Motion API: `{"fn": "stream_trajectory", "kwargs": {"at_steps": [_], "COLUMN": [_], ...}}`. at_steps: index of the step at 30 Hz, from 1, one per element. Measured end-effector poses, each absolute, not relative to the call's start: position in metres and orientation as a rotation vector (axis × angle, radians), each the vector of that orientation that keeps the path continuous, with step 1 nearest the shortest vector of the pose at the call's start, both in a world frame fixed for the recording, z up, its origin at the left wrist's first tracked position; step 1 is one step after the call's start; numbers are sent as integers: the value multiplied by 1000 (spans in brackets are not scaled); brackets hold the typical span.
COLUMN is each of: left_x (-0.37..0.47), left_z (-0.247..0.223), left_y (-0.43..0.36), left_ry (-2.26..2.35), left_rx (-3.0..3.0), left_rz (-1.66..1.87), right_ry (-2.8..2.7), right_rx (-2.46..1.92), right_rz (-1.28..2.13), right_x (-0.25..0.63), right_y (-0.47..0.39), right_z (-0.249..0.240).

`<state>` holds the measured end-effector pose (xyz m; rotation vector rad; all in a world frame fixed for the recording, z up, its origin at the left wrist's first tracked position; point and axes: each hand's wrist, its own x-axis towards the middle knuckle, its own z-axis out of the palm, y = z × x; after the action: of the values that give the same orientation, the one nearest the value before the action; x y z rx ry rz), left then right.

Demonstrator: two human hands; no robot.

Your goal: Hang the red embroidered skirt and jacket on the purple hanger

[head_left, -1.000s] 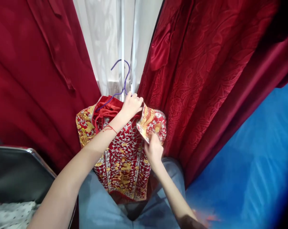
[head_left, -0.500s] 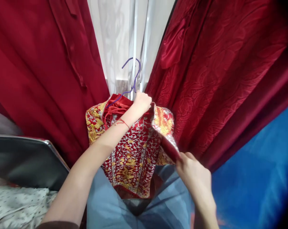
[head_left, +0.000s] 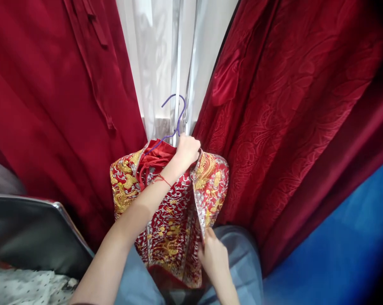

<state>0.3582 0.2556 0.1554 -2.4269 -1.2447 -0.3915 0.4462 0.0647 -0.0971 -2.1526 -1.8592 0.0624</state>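
Note:
A red jacket (head_left: 210, 182) with gold and silver embroidery hangs on a purple hanger (head_left: 182, 111) in front of my knees. Its front is parted, and a second embroidered red piece (head_left: 170, 228) with red cords (head_left: 153, 161) shows inside. My left hand (head_left: 188, 149) is closed around the hanger just below its hook, and the forearm crosses over the garment. Lower on the right, my right hand (head_left: 214, 252) pinches the silver-trimmed front edge of the jacket. Part of the collar is hidden behind my left hand and wrist.
Red dresses (head_left: 92, 169) hang on the left, and patterned red cloth (head_left: 274, 140) hangs on the right. White cloth and metal poles (head_left: 177, 55) stand between them. At the lower left is a black chair back (head_left: 29, 228) with dotted white fabric (head_left: 26, 286). Blue flooring (head_left: 331, 245) lies right.
My right hand has moved left and down, drawing the jacket's right front panel inward over the inner piece. My left hand still holds the hanger, now slightly lower in view.

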Motion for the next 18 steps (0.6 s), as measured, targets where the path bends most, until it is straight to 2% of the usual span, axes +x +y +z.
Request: {"fn": "stream_trajectory", "kwargs": {"at_steps": [4, 11, 18], "left_x": [356, 353, 352], "left_z": [152, 148, 134], "left_y": [261, 261, 274], "left_ry": [-1252, -1226, -1086], "left_rx": [-2432, -2409, -2410], "left_rz": [-427, -458, -713], "right_ry": [-2014, -1982, -1770], "right_rx": [-1608, -1803, -1426], "right_rz": [-72, 48, 112], "right_x": [396, 359, 356], "right_y": [46, 96, 98], "right_z": [-73, -116, -132]}}
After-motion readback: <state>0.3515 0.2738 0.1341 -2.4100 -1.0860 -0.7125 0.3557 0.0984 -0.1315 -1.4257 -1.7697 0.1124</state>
